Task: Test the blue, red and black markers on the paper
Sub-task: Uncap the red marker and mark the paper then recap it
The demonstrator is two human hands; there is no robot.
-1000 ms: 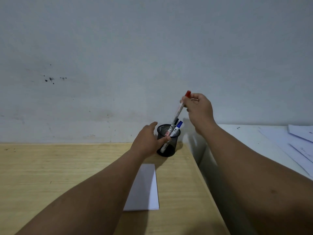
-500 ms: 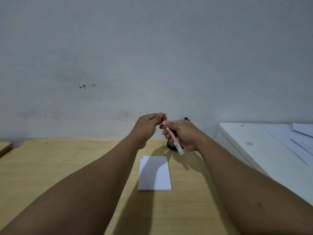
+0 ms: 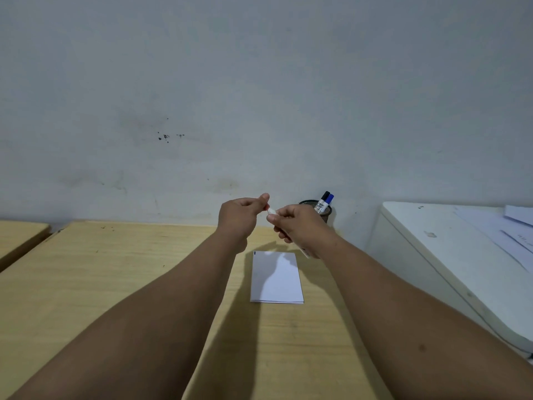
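My right hand (image 3: 300, 230) is closed around the white barrel of the red marker (image 3: 305, 253). The marker slants over the table, and its upper end shows white with no red cap on it. My left hand (image 3: 240, 216) is pinched shut just left of that end, a small gap away; the cap is hidden inside its fingers. Both hands hover above the far edge of the folded white paper (image 3: 276, 277), which lies flat on the wooden table (image 3: 115, 269). The black marker (image 3: 326, 195) and the blue marker (image 3: 331, 198) stand capped in a black mesh cup (image 3: 327, 217) behind my right hand.
A grey wall runs along the back of the table. A white desk (image 3: 432, 255) with loose sheets (image 3: 504, 229) stands to the right, slightly higher than the table. The corner of a second wooden table (image 3: 20, 235) is at the far left.
The red marker came out of the mesh cup and down in front of me. My left hand left the cup, took the red cap end, and the two hands have now pulled slightly apart.
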